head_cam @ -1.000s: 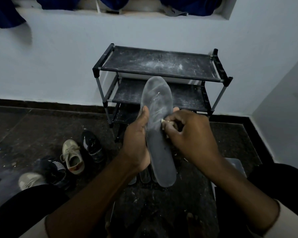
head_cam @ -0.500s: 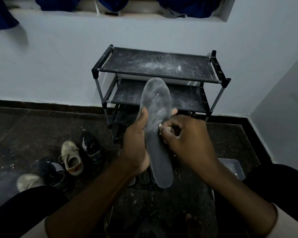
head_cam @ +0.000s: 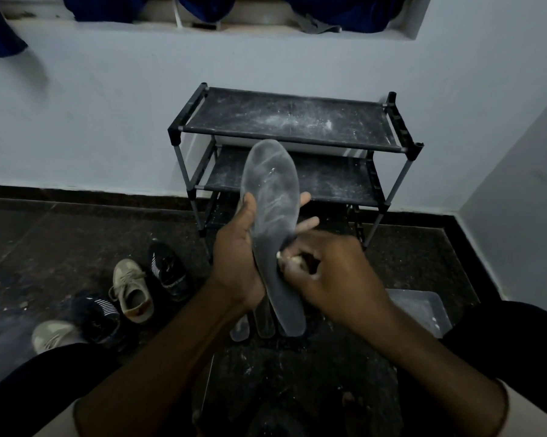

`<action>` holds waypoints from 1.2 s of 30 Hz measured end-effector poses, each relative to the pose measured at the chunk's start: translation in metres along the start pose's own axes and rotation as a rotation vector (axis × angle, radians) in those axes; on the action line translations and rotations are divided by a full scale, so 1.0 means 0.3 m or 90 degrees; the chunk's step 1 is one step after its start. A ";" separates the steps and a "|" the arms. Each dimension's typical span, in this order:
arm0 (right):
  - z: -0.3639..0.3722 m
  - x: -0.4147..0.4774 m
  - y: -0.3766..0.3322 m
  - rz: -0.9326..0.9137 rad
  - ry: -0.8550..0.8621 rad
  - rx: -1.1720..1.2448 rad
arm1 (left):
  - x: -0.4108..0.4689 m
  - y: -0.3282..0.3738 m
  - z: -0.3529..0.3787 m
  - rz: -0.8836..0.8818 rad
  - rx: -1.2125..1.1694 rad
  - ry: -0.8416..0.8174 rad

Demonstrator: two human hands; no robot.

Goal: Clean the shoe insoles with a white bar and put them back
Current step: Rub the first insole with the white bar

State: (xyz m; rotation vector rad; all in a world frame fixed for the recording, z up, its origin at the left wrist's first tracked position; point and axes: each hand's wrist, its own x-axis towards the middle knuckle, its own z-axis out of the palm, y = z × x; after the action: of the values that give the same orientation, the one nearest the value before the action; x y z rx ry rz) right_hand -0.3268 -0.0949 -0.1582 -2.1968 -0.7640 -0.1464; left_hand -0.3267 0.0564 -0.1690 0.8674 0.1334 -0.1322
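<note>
Scrubbing looks roughly half done: the left hand (head_cam: 237, 263) grips the insole (head_cam: 273, 197) upright, toe half whitened, heel half dark, the right hand (head_cam: 335, 272) pinches the white bar (head_cam: 292, 258) against its middle, and refitting into the shoes (head_cam: 133, 291) remains.

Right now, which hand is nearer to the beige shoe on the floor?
Left. The left hand grips the insole, to the right of the beige shoe. The right hand is on the insole's far side, farther from the shoe, holding the white bar.
</note>
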 end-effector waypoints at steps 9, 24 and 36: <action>-0.038 0.034 0.016 0.038 0.115 -0.015 | -0.010 -0.023 0.008 0.010 0.023 -0.003; -0.017 0.028 -0.006 -0.041 -0.055 -0.067 | 0.006 -0.032 -0.002 0.005 -0.014 0.006; -0.037 0.060 0.041 -0.059 0.039 -0.117 | 0.000 -0.039 -0.001 0.032 0.009 0.030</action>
State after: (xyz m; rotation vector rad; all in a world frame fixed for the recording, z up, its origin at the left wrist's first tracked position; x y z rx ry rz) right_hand -0.3037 -0.1005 -0.1526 -2.3182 -0.8477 -0.3419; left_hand -0.3288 0.0492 -0.1778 0.8881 0.1543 -0.0660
